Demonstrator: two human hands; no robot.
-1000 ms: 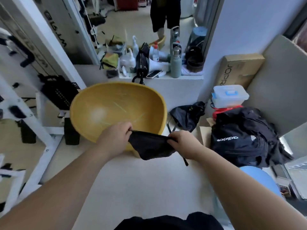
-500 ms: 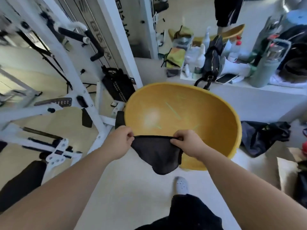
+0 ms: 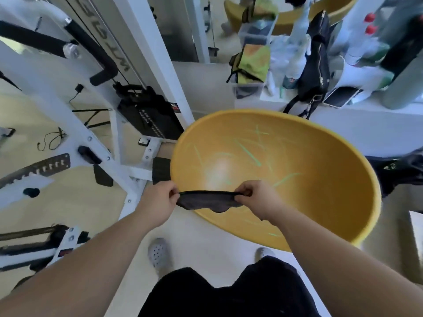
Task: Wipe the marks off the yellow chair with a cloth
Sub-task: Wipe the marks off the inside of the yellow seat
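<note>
To the left stands a white gym machine point(image 3: 96, 124), its frame and black weight stack just beside the near-left rim of the yellow chair point(image 3: 320, 202) — that side gives little room for an elbow to swing. The left hand point(image 3: 158, 202) is closed in a pinch grip on one end of the dark cloth point(image 3: 206, 201), and the right hand point(image 3: 256, 199) is closed on the other end, so the cloth is stretched between them over the chair's near rim. It does not yet press on the seat.

The step in hand appears to be readying the cloth; no wiping has begun, judging by the green marks point(image 3: 248, 152) streaked across the bowl-shaped seat, with more near the front lip point(image 3: 274, 234). The next move likely calls for bunching the cloth into one hand and bringing it down and forward onto the nearest streaks, pressing firmly against the curved surface.

The bowl itself is open and unobstructed. Beyond its far rim a white ledge point(image 3: 366, 115) carries a black bag point(image 3: 315, 65) and bottles — near enough that a long outward stroke should stop short of the edge. On the right, a dark bag point(image 3: 400, 172) lies on the floor by the chair.
</note>
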